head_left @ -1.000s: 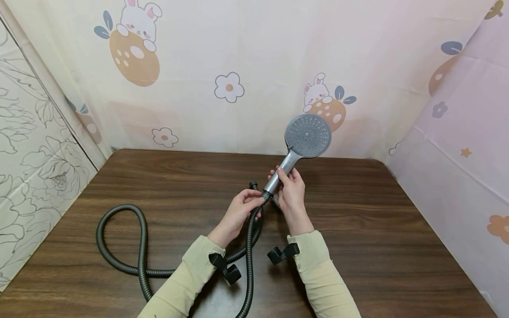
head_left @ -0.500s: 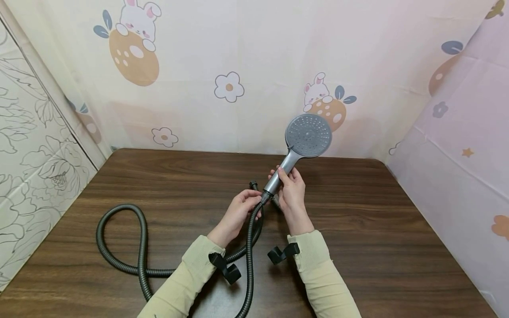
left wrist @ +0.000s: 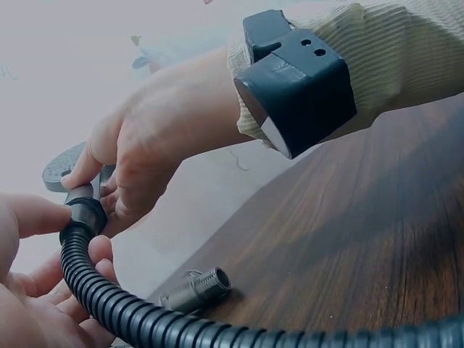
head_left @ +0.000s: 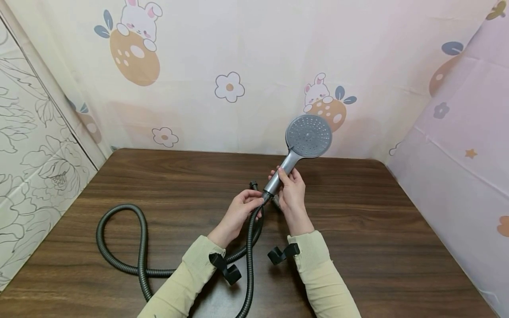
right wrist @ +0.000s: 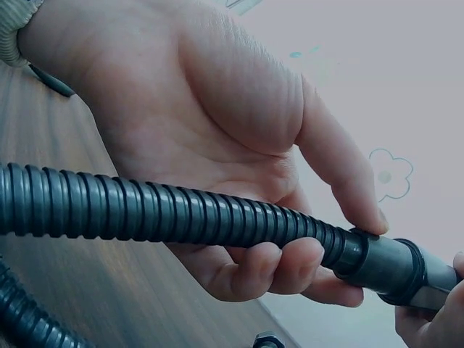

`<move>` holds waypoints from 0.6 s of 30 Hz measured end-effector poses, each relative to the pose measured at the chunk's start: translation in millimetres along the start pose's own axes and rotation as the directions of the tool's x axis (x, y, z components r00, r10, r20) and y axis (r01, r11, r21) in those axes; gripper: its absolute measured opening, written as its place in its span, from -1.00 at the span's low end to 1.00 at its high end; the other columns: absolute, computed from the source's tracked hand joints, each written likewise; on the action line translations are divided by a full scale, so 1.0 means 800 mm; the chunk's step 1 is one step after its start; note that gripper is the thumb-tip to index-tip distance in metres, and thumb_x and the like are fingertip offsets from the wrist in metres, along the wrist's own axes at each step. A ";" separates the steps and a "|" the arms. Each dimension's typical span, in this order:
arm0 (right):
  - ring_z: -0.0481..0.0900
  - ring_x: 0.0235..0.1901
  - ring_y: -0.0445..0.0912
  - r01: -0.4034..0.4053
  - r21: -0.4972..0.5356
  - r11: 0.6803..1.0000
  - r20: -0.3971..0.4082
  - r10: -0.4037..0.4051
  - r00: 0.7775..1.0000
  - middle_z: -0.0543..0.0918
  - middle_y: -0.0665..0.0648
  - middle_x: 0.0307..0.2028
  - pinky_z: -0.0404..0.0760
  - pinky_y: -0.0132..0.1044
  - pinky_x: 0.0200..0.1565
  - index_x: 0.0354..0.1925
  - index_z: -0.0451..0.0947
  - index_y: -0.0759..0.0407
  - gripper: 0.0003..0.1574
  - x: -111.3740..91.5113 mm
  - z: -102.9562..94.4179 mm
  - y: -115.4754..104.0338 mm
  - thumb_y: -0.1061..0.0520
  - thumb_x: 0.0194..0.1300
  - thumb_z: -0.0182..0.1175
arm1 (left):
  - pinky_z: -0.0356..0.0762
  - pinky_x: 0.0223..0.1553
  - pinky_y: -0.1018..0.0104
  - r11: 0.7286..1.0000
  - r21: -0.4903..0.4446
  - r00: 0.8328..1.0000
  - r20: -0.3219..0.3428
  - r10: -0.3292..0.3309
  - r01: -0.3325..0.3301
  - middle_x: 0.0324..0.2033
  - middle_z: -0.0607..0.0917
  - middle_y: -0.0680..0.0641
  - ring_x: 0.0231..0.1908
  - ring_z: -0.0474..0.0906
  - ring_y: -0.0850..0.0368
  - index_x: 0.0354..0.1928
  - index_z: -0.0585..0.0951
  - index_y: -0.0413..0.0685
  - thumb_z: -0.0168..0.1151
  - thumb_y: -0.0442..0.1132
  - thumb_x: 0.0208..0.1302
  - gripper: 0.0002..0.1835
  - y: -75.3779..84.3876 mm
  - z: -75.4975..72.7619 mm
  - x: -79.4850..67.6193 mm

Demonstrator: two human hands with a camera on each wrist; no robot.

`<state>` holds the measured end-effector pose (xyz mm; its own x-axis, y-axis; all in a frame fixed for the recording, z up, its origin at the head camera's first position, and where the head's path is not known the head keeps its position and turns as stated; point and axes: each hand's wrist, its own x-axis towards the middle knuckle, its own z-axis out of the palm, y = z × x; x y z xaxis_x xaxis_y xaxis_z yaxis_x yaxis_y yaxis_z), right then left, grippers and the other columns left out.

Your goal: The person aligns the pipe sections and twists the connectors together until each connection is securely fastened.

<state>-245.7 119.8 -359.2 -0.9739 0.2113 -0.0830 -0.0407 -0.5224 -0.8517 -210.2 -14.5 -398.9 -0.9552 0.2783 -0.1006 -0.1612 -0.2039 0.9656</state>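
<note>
A grey shower head point(head_left: 308, 136) is held up at a tilt over the table, its round nozzle face toward the head camera. My right hand point(head_left: 293, 196) grips its handle point(head_left: 280, 177), thumb along the front. At the handle's lower end, my left hand point(head_left: 238, 211) pinches the dark hose connector point(right wrist: 384, 264) between thumb and fingers. From there the black ribbed hose point(head_left: 249, 251) curves down toward me. In the right wrist view, the connector sits against the handle end, and other left fingers curl under the hose.
A threaded grey fitting point(left wrist: 194, 291) lies on the wooden table point(head_left: 358, 247), partly behind my right hand in the head view. The hose's other end point(head_left: 253, 184) stands out beyond my left hand. A hose loop point(head_left: 121, 207) spreads at left. Patterned cloth point(head_left: 191, 53) hangs behind.
My left fingertips shift slightly at the hose connector. The shower head and the right hand stay where they were.
</note>
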 end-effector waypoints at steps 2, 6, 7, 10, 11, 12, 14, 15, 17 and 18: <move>0.40 0.08 0.16 0.000 0.000 1.000 0.005 0.000 1.000 0.44 0.13 -0.09 0.51 -0.22 -0.01 0.24 0.18 0.28 -0.47 -0.001 0.000 0.000 0.26 0.32 -0.01 | 0.43 -0.47 0.37 1.000 0.001 1.000 0.014 -0.012 0.012 -0.32 0.63 -0.07 -0.57 0.46 0.19 0.03 0.42 -0.23 0.03 -0.21 0.30 -0.68 0.000 -0.001 0.000; 0.43 0.04 0.11 -0.002 -0.006 1.000 0.013 0.002 1.000 0.44 0.13 -0.08 0.52 -0.23 -0.02 0.22 0.19 0.25 -0.49 -0.001 -0.001 0.001 0.26 0.32 -0.02 | 0.45 -0.44 0.36 1.000 -0.006 0.998 0.052 -0.026 0.027 -0.28 0.68 -0.06 -0.55 0.46 0.18 0.07 0.40 -0.26 -0.08 -0.15 0.37 -0.63 0.000 -0.003 0.000; 0.44 0.03 0.09 -0.003 -0.007 1.000 0.012 0.003 1.000 0.45 0.13 -0.08 0.52 -0.23 -0.02 0.21 0.21 0.24 -0.50 -0.002 -0.001 0.001 0.27 0.32 -0.01 | 0.45 -0.44 0.35 1.000 -0.006 0.998 0.059 -0.027 0.027 -0.30 0.68 -0.03 -0.55 0.46 0.18 0.08 0.40 -0.26 -0.09 -0.15 0.38 -0.63 -0.001 -0.003 0.000; 0.48 -0.04 0.03 -0.006 -0.010 1.000 0.008 0.006 1.000 0.45 0.13 -0.09 0.52 -0.23 -0.02 0.19 0.22 0.22 -0.52 -0.002 0.000 0.001 0.26 0.32 -0.01 | 0.45 -0.44 0.36 1.000 -0.005 0.998 0.060 -0.023 0.024 -0.29 0.68 -0.09 -0.57 0.45 0.20 0.08 0.41 -0.25 -0.06 -0.16 0.37 -0.64 0.000 -0.002 -0.002; 0.49 -0.05 0.03 -0.007 -0.007 1.000 0.006 0.007 1.000 0.45 0.13 -0.09 0.52 -0.23 -0.02 0.18 0.23 0.22 -0.53 -0.002 0.000 0.001 0.26 0.32 0.00 | 0.44 -0.44 0.37 1.000 -0.004 0.998 0.057 -0.023 0.023 -0.27 0.67 -0.15 -0.58 0.45 0.20 0.07 0.41 -0.24 -0.06 -0.16 0.37 -0.65 0.000 -0.001 -0.002; 0.49 -0.05 0.02 -0.007 -0.006 1.000 0.006 0.007 1.000 0.45 0.12 -0.09 0.52 -0.23 -0.02 0.18 0.23 0.22 -0.53 -0.002 0.000 0.001 0.26 0.32 0.00 | 0.44 -0.44 0.38 1.000 -0.001 0.998 0.053 -0.021 0.021 -0.23 0.66 -0.21 -0.58 0.45 0.21 0.07 0.41 -0.22 -0.05 -0.16 0.36 -0.65 0.000 -0.001 -0.003; 0.49 -0.03 0.04 -0.009 -0.005 1.000 0.006 0.009 1.000 0.45 0.12 -0.10 0.52 -0.23 -0.02 0.18 0.23 0.22 -0.54 -0.002 0.000 0.001 0.26 0.32 0.00 | 0.43 -0.45 0.39 1.000 0.007 0.999 0.043 -0.017 0.016 -0.16 0.62 -0.31 -0.58 0.45 0.21 0.06 0.42 -0.21 -0.06 -0.17 0.36 -0.67 0.000 0.000 -0.003; 0.48 -0.02 0.06 -0.010 -0.006 1.000 0.006 0.010 1.000 0.45 0.12 -0.10 0.52 -0.23 -0.02 0.18 0.23 0.22 -0.54 -0.002 0.001 0.001 0.26 0.32 -0.01 | 0.43 -0.45 0.39 1.000 0.009 0.999 0.039 -0.013 0.012 -0.13 0.59 -0.35 -0.58 0.45 0.21 0.05 0.42 -0.20 -0.05 -0.17 0.36 -0.68 0.000 0.000 -0.004; 0.45 0.03 0.10 -0.009 -0.005 1.000 0.007 0.010 1.000 0.45 0.12 -0.10 0.52 -0.23 -0.02 0.17 0.23 0.22 -0.54 -0.002 0.001 0.001 0.27 0.32 -0.01 | 0.43 -0.46 0.40 1.000 0.019 0.999 0.035 -0.002 0.001 -0.11 0.58 -0.38 -0.59 0.45 0.22 0.05 0.41 -0.22 -0.05 -0.19 0.35 -0.68 0.000 0.000 -0.004; 0.43 0.04 0.12 -0.010 -0.005 1.000 0.006 0.010 1.000 0.45 0.12 -0.10 0.52 -0.23 -0.02 0.17 0.24 0.22 -0.54 -0.002 0.001 0.001 0.27 0.32 0.00 | 0.43 -0.46 0.39 1.000 0.019 1.000 0.031 0.003 -0.004 -0.12 0.58 -0.38 -0.59 0.45 0.22 0.05 0.41 -0.23 -0.04 -0.20 0.34 -0.68 0.000 0.000 -0.004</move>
<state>-244.6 118.7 -359.1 -0.9757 0.2009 -0.0880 -0.0300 -0.5199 -0.8537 -207.2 -15.3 -398.8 -0.9475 0.3070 -0.0899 -0.1527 -0.1873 0.9704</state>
